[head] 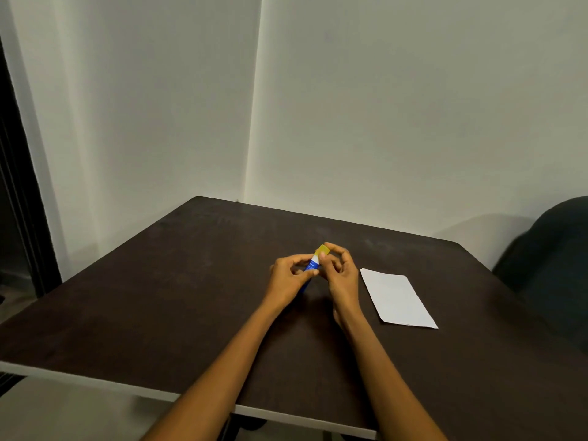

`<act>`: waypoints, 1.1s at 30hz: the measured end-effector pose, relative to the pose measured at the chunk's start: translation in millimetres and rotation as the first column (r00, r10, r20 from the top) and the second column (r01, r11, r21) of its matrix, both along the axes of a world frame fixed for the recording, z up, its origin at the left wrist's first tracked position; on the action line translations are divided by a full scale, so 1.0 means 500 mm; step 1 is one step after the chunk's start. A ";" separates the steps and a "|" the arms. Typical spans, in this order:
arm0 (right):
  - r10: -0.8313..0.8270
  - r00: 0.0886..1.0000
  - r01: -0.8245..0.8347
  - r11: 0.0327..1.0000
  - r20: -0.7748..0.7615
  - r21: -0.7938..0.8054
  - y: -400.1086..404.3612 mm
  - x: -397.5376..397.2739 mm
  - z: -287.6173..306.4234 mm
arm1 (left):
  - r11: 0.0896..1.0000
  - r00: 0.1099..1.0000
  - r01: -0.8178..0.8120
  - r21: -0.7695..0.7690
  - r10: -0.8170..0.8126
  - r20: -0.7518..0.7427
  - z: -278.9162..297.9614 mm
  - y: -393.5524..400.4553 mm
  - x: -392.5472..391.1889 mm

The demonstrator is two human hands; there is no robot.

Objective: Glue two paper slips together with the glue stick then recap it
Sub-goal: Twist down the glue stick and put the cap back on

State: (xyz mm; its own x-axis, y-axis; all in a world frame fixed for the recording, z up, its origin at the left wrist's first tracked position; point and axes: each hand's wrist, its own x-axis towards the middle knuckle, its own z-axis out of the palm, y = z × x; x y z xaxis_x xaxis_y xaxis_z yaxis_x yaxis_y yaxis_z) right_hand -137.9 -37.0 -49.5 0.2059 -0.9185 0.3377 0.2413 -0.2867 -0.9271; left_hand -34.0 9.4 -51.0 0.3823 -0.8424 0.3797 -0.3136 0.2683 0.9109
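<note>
The left hand [291,275] has its grip closed round the blue barrel of the glue stick [313,265], held tilted above the dark desk [159,297]; the right hand [340,270] pinches the yellow cap [322,249]; just right, white paper [397,297] lies flat.

A dark brown surface [159,297] with a pale edge band along its near side fills the lower half of the view, its far corner pushed toward the meeting of 2 plain off-white walls [397,106]. A dark chair back [553,259] stands just beside the surface's right edge. At the far left runs a dark vertical frame [19,186], blurred; whether it belongs to a door or a window cannot be told.
</note>
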 end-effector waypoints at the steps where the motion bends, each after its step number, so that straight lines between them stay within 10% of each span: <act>1: -0.008 0.999 0.008 1.000 -0.031 -0.022 -0.002 0.000 0.000 | 1.000 1.000 0.005 0.003 -0.005 0.005 0.001 -0.001 0.002; 16: -0.016 0.751 -0.261 0.911 -0.660 -0.319 -0.010 -0.034 -0.013 | 0.959 0.867 0.276 0.056 -0.224 -0.445 0.009 0.011 0.013; 33: -0.480 0.628 -0.081 0.742 -0.613 -0.665 -0.005 -0.037 -0.007 | 0.943 0.866 0.329 0.058 -0.277 -0.416 0.010 0.011 0.014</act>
